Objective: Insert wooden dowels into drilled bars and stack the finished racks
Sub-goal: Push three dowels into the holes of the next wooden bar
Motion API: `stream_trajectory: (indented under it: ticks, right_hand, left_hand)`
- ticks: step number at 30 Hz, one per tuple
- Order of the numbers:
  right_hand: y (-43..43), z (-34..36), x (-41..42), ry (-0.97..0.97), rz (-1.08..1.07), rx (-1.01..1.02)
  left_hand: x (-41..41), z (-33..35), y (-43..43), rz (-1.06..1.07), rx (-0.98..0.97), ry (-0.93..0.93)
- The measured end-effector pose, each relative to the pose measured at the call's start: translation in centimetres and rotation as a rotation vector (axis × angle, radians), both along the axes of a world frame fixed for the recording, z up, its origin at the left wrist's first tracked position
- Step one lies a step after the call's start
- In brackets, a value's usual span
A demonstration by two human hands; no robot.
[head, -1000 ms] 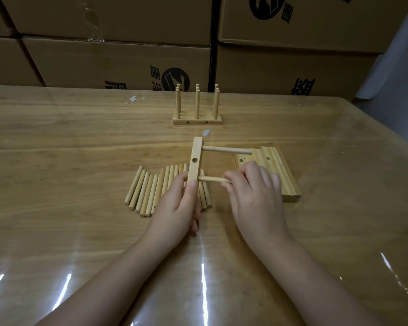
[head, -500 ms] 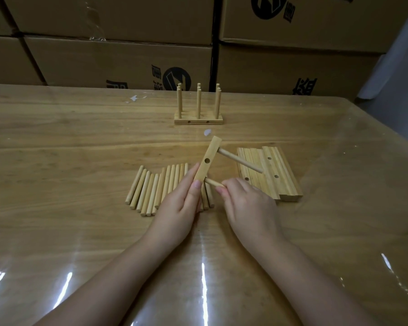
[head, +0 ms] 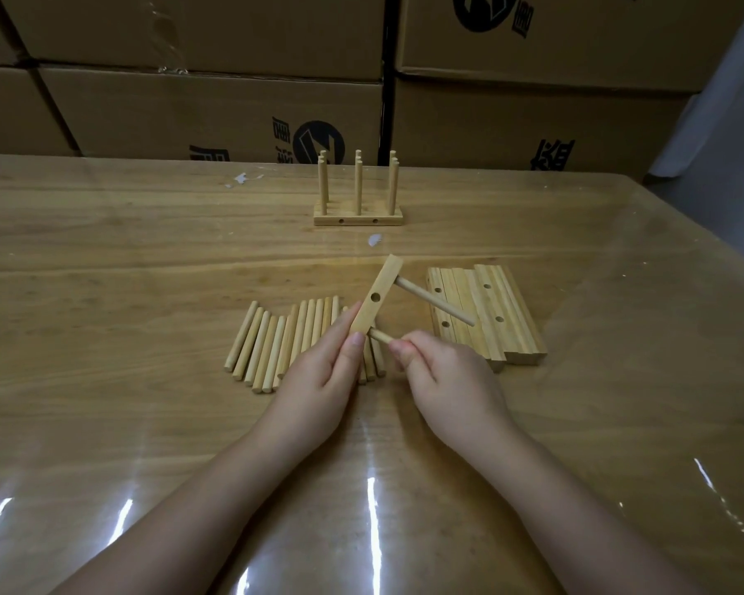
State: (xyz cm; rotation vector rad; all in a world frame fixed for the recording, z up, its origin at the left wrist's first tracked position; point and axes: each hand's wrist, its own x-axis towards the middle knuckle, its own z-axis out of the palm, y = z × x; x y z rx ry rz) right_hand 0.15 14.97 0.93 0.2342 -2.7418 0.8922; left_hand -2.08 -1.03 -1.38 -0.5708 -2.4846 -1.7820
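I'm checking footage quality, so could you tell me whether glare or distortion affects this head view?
Head view: bright streaks of glare on the glossy table near the bottom edge; the table's far edge bows from wide-angle distortion; the held bar, left hand and right hand are evenly lit and reasonably sharp.

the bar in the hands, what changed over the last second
The bar tipped from near upright to leaning right at the top, so its seated dowel now slopes down over the bar stack. The right hand slid up the second dowel, leaving less showing. The left hand kept its grip. Loose dowels and finished racks stayed put.
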Motion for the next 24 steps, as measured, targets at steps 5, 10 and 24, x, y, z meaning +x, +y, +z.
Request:
stream_trajectory:
  ticks: [5,10,24]
  right_hand:
    - [0.2,0.2,0.0,-0.157,-0.011,-0.188]
    - [0.5,0.6,0.0,-0.35,0.003,-0.419]
    - [0.7,1.1,-0.3,-0.557,0.014,-0.609]
  left_hand:
    - [0.1,0.1,-0.1,0.006,-0.084,0.013]
    - [0.2,0.3,-0.2,-0.001,-0.15,0.049]
    - [-0.1,0.2,-0.2,-0.017,-0.206,0.082]
